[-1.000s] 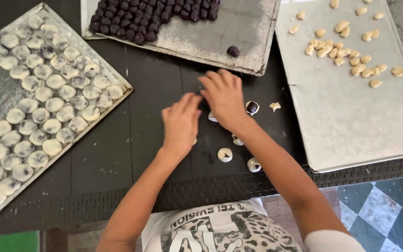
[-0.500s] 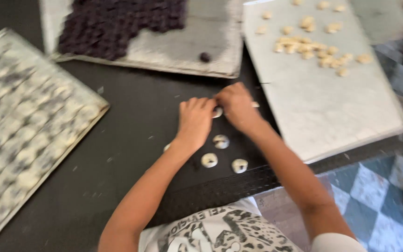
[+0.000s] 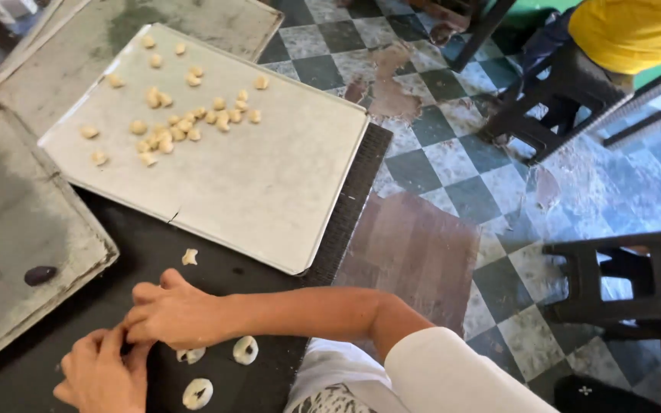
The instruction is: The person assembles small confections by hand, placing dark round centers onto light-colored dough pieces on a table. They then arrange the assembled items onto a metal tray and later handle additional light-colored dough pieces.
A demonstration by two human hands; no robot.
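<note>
Since half a second ago our view has swung right — the tray of dark balls has gone from sight and the checkered floor (image 3: pixel 453 164) now fills much of the frame. Our left hand (image 3: pixel 101 375) and right hand (image 3: pixel 174 313) meet fingertip to fingertip on the black table (image 3: pixel 216 268), fingers curled together over something small; we cannot tell what they pinch. Three white filled dough rounds (image 3: pixel 245 349) lie just beside the hands. Behind them a metal tray (image 3: pixel 269 191) carries scattered pale nut pieces (image 3: pixel 166 134) — one dark ball (image 3: pixel 40 274) sits on the left tray (image 3: pixel 9 229).
</note>
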